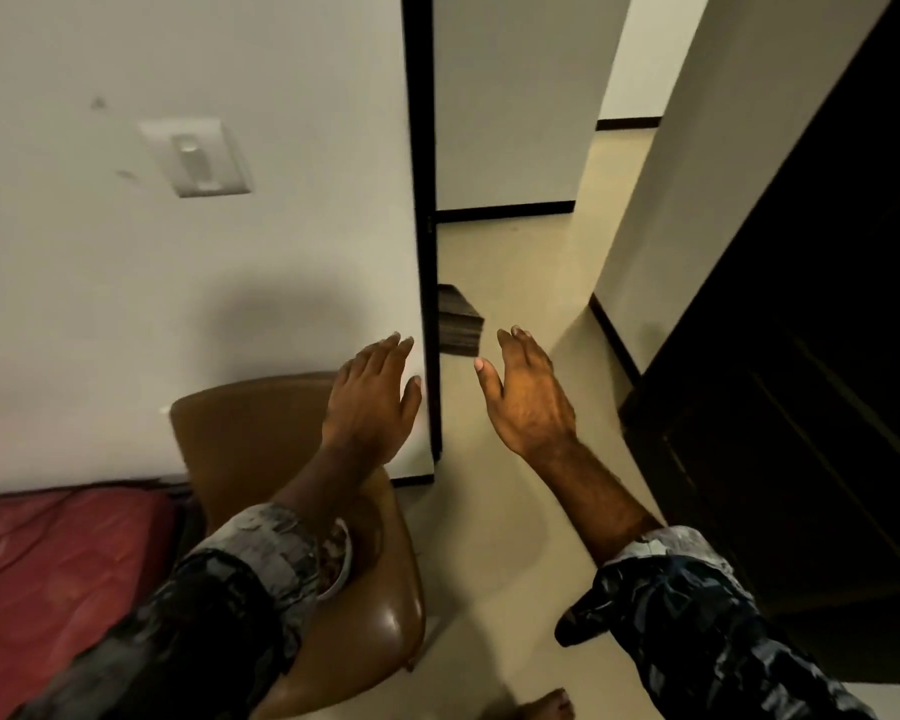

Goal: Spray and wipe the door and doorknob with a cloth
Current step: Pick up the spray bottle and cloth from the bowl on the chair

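The dark wooden door stands swung open at the right side of the head view; no doorknob shows on it. Its dark frame runs down the middle beside a white wall. My left hand is stretched out flat with fingers apart, over a brown chair and close to the frame. My right hand is also flat and spread, reaching into the open doorway over the floor. Neither hand holds anything. No cloth or spray bottle is in sight.
A brown chair stands under my left arm, with a bowl partly hidden by my sleeve. A red mattress lies at the lower left. A light switch is on the wall. A dark mat lies beyond the frame.
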Motion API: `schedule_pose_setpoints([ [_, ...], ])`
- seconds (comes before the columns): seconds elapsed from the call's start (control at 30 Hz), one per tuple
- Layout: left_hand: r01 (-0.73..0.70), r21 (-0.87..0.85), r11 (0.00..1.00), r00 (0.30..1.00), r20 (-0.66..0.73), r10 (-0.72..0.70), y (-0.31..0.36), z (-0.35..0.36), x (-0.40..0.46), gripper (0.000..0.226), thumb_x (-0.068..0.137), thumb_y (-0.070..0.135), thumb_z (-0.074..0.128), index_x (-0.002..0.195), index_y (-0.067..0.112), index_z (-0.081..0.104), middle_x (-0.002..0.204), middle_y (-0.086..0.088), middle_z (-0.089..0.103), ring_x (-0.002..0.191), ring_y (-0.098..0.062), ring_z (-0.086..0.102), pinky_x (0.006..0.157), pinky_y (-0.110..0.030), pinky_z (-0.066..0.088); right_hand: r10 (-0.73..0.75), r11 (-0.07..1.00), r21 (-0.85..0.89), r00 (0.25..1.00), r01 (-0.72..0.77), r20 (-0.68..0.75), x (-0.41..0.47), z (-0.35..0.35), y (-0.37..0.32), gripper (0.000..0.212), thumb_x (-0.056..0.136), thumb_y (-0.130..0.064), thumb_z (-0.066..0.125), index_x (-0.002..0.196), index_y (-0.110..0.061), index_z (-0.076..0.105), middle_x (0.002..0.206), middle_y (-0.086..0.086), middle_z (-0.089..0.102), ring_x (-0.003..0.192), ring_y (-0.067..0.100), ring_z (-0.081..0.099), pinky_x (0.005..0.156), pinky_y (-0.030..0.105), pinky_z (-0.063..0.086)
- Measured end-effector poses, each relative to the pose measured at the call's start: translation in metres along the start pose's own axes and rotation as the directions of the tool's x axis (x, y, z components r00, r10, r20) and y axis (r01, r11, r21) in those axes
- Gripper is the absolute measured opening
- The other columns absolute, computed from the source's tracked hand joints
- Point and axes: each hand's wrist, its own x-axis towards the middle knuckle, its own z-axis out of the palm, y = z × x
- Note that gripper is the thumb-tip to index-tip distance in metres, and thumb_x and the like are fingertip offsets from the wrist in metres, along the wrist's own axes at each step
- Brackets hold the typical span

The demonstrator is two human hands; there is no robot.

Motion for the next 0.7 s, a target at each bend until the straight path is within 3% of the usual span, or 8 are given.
schedule_pose_setpoints([
  [0.17,0.112,0.009,0.994,0.993,0.041,-0.112,-0.06,-0.007,-0.053,0.056,0.103,0.039,0.042,0.155,0.019,0.039,0.161,-0.004,0.04,0.15,-0.024,0.035,0.122,-0.046,0.03,-0.041,0.999,0.03,0.994,0.038,0.103,-0.029,0.057,-0.043,0.065,0.112,-0.053,0.039,0.164,-0.014,0.037,0.17,0.012,0.036,0.16,0.026,0.028,0.124,0.042,0.034],
  [0.4,0.241,0.039,0.97,0.967,0.079,-0.243,-0.117,-0.004,-0.118,0.053,0.102,0.041,0.042,0.151,0.021,0.042,0.158,-0.002,0.044,0.146,-0.019,0.04,0.119,-0.043,0.036,-0.093,0.995,0.064,0.965,0.08,0.243,-0.06,0.116,-0.078,0.065,0.111,-0.053,0.039,0.163,-0.015,0.038,0.166,0.01,0.043,0.155,0.026,0.037,0.121,0.048,0.043],
  [0.57,0.405,0.004,0.914,0.906,0.131,-0.402,-0.151,0.007,-0.159,0.049,0.1,0.042,0.046,0.145,0.025,0.049,0.149,0.001,0.055,0.136,-0.018,0.052,0.111,-0.044,0.046,-0.087,0.996,0.022,0.929,0.085,0.36,-0.072,0.154,-0.089,0.052,0.11,-0.049,0.048,0.153,-0.021,0.048,0.14,0.007,0.067,0.128,0.028,0.065,0.097,0.044,0.06],
  [0.7,0.537,-0.014,0.843,0.835,0.147,-0.53,-0.173,0.018,-0.191,0.041,0.095,0.036,0.054,0.133,0.022,0.059,0.129,0.0,0.067,0.115,-0.021,0.064,0.095,-0.04,0.054,-0.068,0.997,0.003,0.866,0.077,0.495,-0.077,0.196,-0.086,0.043,0.11,-0.046,0.051,0.146,-0.022,0.054,0.128,0.006,0.072,0.117,0.029,0.07,0.092,0.044,0.061],
])
